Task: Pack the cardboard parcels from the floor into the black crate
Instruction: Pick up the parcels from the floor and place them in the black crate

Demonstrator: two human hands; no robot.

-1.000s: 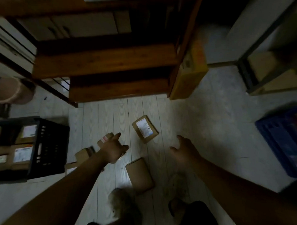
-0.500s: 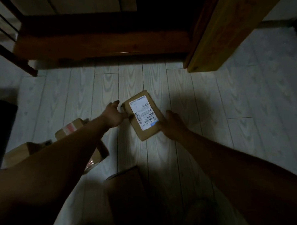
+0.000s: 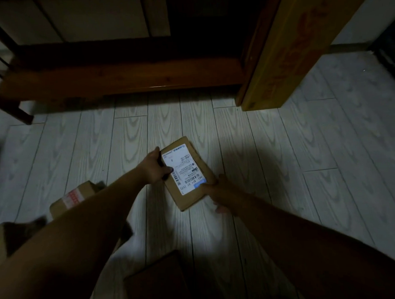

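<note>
The flat cardboard parcel [image 3: 188, 172], on the floor [image 3: 282, 168] or barely off it (I cannot tell which), looks light and stiff, so the left hand [image 3: 155, 167] pinching its left edge and the right hand [image 3: 218, 193] gripping its near corner should suffice.

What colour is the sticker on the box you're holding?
White sticker with black print, in the head view.

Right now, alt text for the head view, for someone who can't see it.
Two hands hold a labelled cardboard parcel down by a pale plank floor, left hand at its left edge, right hand at its near right corner. A second parcel with red tape lies to the left.
</note>
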